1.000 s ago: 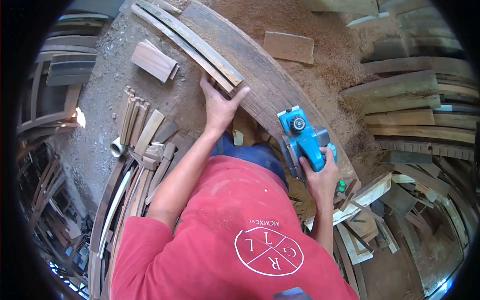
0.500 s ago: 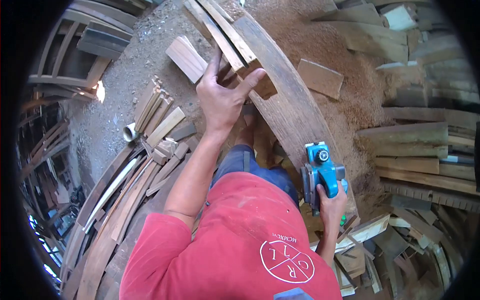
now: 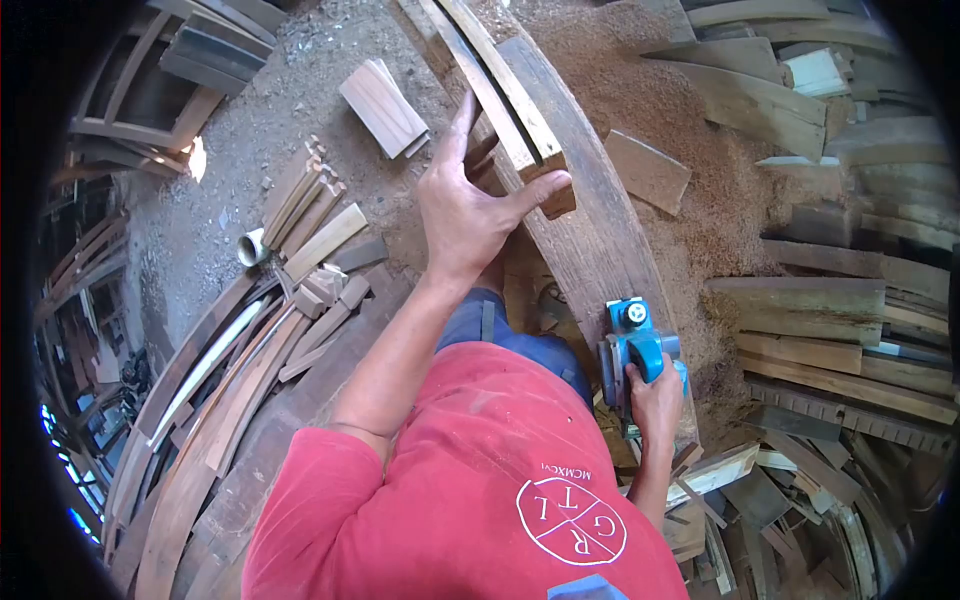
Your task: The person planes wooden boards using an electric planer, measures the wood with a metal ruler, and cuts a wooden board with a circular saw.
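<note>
"Nearest first: what has the right hand got?"

"Its grip is wrapped round the rear handle of a blue planer, at the near end of the plank surface. Whether the sole touches wood, I can't tell. For good control I'd want a full wrap and a level tool, its underside well apart from the other hand."

"Which way does it point?"

"Its knob end faces away from the body; the long axis runs roughly straight ahead."

"And farther out, the left hand?"

"Thumb and fingers are set wide around the near end of the paired wood strips, holding it over the surface; how firmly, I can't tell. I'd judge it best to support both strips together, so neither slips or twists."

"How do they lie?"

"Long axis ahead and off to the left, near ends toward the body, a dark gap between them. The far ends pass out of view."

"Beyond those?"

"Short boards lie on the floor to the left; a flat panel lies just beside the surface's right edge."
</note>
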Available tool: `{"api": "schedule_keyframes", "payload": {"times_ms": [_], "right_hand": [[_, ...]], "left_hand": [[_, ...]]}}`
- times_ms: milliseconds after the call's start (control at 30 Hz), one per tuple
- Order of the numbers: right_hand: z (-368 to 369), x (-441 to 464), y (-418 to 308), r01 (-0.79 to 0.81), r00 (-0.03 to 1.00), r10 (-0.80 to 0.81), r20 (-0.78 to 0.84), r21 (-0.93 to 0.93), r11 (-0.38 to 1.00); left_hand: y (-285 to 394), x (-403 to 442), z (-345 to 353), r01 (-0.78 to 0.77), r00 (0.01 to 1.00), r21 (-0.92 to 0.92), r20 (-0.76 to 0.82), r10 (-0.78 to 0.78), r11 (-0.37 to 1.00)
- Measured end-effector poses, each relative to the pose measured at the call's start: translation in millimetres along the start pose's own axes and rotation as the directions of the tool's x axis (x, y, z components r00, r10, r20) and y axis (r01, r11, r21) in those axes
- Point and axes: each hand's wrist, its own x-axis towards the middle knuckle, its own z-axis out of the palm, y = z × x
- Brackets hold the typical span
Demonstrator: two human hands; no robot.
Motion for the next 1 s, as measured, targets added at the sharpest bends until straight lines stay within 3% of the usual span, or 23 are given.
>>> {"api": "schedule_keyframes", "payload": {"times_ms": [33, 233, 300, 367, 467, 500, 567, 700, 767, 900, 1000], "right_hand": [[-1.6, 0.7, -2.4, -0.009, 1.000, 0.009, 0.002, -0.009, 1.000], [-5.4, 3.4, -10.4, 0.000, 1.000, -0.001, -0.017, -0.057, 0.998], [-5.7, 1.3, -12.6, 0.016, 0.999, -0.017, -0.032, -0.045, 0.999], [-0.4, 5.9, -0.9, 0.070, 0.997, -0.071, -0.034, -0.025, 0.997], [7.1, 17.9, 14.3, 0.142, 0.987, -0.145, -0.065, -0.052, 0.989], [7.4, 19.8, 14.5, 0.148, 0.986, -0.153, -0.065, -0.074, 0.986], [0.8, 18.4, 4.8, 0.119, 0.991, -0.127, -0.049, -0.131, 0.984], [-1.4, 27.4, 10.4, 0.188, 0.981, -0.193, -0.017, -0.156, 0.970], [-0.1, 34.8, 12.6, 0.136, 0.991, -0.134, 0.021, -0.166, 0.977], [-2.4, 34.9, 16.0, 0.213, 0.976, -0.218, -0.010, -0.175, 0.961], [5.4, 48.5, 28.7, 0.169, 0.985, -0.175, -0.011, -0.192, 0.967]], "left_hand": [[-0.5, -1.2, -0.1, -0.046, 0.999, 0.111, 0.016, 0.044, 0.993], [4.4, 16.1, -4.2, 0.011, 0.997, -0.044, -0.072, -0.014, 0.999], [12.7, 41.6, -10.4, 0.109, 0.984, -0.284, -0.103, -0.144, 0.953], [4.2, 64.5, -15.8, 0.064, 0.980, -0.209, -0.172, -0.102, 0.976], [21.4, 87.6, -31.4, 0.107, 0.984, -0.028, -0.140, -0.110, 0.994], [27.6, 91.1, -36.7, 0.096, 0.979, -0.032, -0.175, -0.100, 0.995], [33.4, 97.7, -43.6, 0.149, 0.987, -0.068, -0.059, -0.153, 0.987], [22.3, 107.7, -44.5, 0.168, 0.982, 0.063, -0.094, -0.162, 0.984], [19.0, 110.5, -46.3, 0.191, 0.979, 0.045, -0.078, -0.187, 0.981], [13.6, 111.9, -49.8, 0.142, 0.987, 0.027, -0.085, -0.139, 0.990], [15.0, 109.2, -52.6, 0.170, 0.985, 0.018, -0.044, -0.169, 0.985]]}}
